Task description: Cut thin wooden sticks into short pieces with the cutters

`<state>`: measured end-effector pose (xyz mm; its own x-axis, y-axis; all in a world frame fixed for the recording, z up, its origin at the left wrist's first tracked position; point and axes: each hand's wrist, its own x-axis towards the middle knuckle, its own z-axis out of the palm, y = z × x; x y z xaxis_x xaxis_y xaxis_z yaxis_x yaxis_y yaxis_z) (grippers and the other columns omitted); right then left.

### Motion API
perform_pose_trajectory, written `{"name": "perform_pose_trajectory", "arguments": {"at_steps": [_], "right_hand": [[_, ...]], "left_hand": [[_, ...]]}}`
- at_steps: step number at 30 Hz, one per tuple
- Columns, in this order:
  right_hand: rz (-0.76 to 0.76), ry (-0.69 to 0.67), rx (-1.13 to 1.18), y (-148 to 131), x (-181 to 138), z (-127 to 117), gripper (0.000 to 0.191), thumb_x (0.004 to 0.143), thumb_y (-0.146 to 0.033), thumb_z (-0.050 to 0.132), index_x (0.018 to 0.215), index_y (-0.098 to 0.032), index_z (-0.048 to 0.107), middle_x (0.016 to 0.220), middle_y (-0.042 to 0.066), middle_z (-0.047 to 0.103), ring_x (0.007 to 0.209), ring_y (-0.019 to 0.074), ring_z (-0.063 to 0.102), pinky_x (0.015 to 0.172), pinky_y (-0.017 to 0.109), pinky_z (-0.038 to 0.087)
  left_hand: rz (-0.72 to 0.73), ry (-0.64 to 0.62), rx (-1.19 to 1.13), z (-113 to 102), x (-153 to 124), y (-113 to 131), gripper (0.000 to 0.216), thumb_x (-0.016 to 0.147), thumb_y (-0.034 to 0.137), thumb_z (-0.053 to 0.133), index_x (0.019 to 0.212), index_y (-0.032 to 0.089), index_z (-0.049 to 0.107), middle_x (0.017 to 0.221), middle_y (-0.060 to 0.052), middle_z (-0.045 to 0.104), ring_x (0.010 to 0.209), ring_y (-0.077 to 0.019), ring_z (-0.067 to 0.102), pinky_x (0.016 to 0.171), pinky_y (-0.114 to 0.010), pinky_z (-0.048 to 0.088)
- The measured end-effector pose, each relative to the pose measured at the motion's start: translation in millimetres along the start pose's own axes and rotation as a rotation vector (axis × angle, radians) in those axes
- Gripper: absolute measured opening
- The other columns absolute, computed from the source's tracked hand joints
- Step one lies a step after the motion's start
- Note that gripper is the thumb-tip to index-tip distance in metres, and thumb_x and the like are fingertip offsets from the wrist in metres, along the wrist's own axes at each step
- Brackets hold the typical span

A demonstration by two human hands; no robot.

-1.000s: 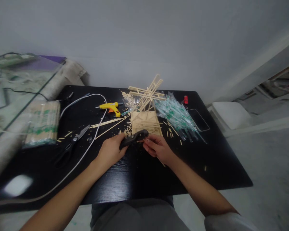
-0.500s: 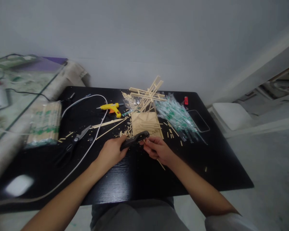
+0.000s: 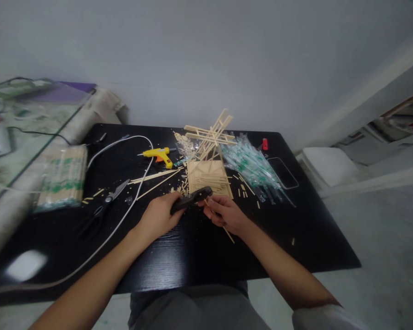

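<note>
My left hand point(image 3: 158, 215) is closed around the handles of black cutters point(image 3: 192, 198), whose jaws point right over the black table point(image 3: 192, 256). My right hand point(image 3: 224, 212) pinches a thin wooden stick point(image 3: 228, 233) and holds its end at the cutter jaws. Just beyond both hands lies a flat panel of glued sticks point(image 3: 208, 176), with a leaning stick frame point(image 3: 211, 133) behind it. Short cut stick bits lie scattered around the panel.
A yellow glue gun point(image 3: 158, 154) with a white cord point(image 3: 131, 183), black scissors point(image 3: 105, 204), a packet of sticks point(image 3: 64, 176), green-printed plastic wrappers point(image 3: 253, 165), a phone point(image 3: 284, 172) and a small red object point(image 3: 265, 144) lie on the table. A glass surface point(image 3: 27, 119) stands at left.
The stick in my right hand has slid a little toward the cutter jaws; the hands have stayed almost in place.
</note>
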<state>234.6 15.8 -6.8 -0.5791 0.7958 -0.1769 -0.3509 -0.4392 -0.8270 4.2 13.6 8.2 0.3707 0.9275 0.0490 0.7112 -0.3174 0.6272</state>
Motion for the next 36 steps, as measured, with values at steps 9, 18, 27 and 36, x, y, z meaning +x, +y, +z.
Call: {"name": "perform_pose_trajectory", "arguments": {"at_steps": [9,18,27,36], "right_hand": [[-0.007,-0.031,-0.011,-0.9,-0.5,-0.6,0.036,0.089,-0.048,0.071,0.097,-0.013,0.070,0.063,-0.004,0.059,0.035,-0.0001,0.024,0.033,0.017,0.014],[0.023,-0.049,0.016,0.9,-1.1,-0.9,0.037,0.089,-0.050,0.070,0.091,-0.014,0.066,0.055,-0.008,0.050,0.034,0.0009,0.020,0.033,0.017,0.011],[0.074,-0.015,0.024,-2.2,-2.0,2.1,0.039,0.086,-0.052,0.073,0.085,-0.015,0.061,0.054,-0.010,0.045,0.036,0.0014,0.017,0.034,0.017,0.010],[0.081,0.001,0.028,-2.9,-1.5,1.1,0.038,0.085,-0.051,0.074,0.086,-0.015,0.061,0.054,-0.009,0.044,0.037,0.0016,0.018,0.034,0.017,0.010]], "left_hand": [[0.034,0.005,-0.032,1.4,0.3,-1.5,0.016,0.092,0.027,0.057,0.104,0.020,0.066,0.097,-0.006,0.073,0.086,-0.0215,0.068,0.078,-0.032,0.050],[0.043,-0.010,-0.039,0.9,1.1,-0.2,0.015,0.093,0.028,0.057,0.102,0.020,0.065,0.096,-0.006,0.073,0.086,-0.0213,0.068,0.079,-0.032,0.049],[0.011,-0.041,-0.025,1.1,0.3,0.4,0.010,0.091,0.023,0.056,0.095,0.020,0.064,0.089,-0.006,0.072,0.081,-0.0215,0.068,0.075,-0.031,0.048],[-0.016,-0.045,0.026,1.1,-0.1,2.6,0.007,0.091,0.025,0.056,0.087,0.021,0.060,0.084,-0.005,0.072,0.076,-0.0215,0.069,0.070,-0.030,0.046]]}}
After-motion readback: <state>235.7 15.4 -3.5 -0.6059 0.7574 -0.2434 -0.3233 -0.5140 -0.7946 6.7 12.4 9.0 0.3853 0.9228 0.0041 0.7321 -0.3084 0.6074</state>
